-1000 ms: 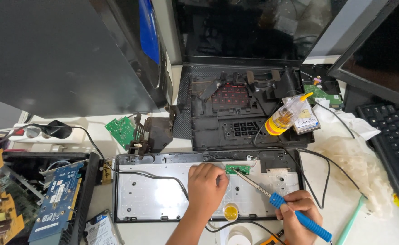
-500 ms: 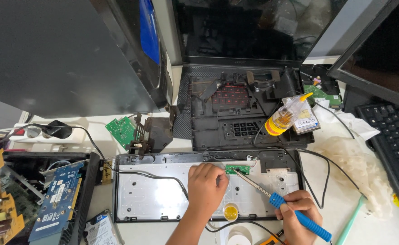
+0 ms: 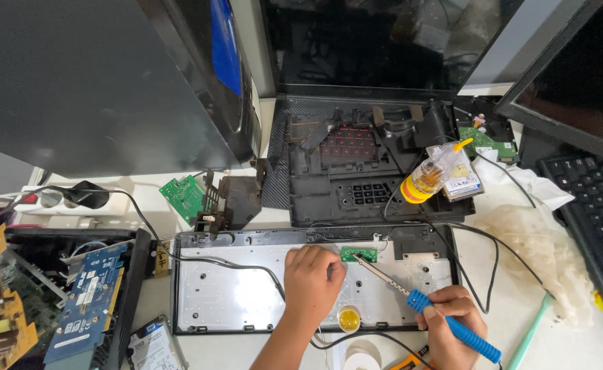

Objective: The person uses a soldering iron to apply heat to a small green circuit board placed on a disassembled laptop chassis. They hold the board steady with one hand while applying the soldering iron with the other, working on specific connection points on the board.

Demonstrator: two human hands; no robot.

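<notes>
An opened keyboard base (image 3: 233, 294) lies flat in front of me, its pale inner sheet showing. A small green circuit board (image 3: 359, 254) sits in its upper middle. My left hand (image 3: 311, 284) rests on the sheet just left of that board, fingers curled, and I cannot see anything in it. My right hand (image 3: 448, 325) grips a blue-handled soldering iron (image 3: 421, 303), whose metal tip reaches up-left onto the green board. A small round tin with yellow paste (image 3: 348, 318) sits between my hands.
A stripped laptop shell (image 3: 370, 164) lies behind the keyboard with a yellow-capped bottle (image 3: 430, 175) on it. A computer case (image 3: 109, 82) stands at left, a graphics card (image 3: 85, 294) and hard drive (image 3: 152, 346) lower left, a power strip (image 3: 55, 200), a black keyboard (image 3: 599, 226) right.
</notes>
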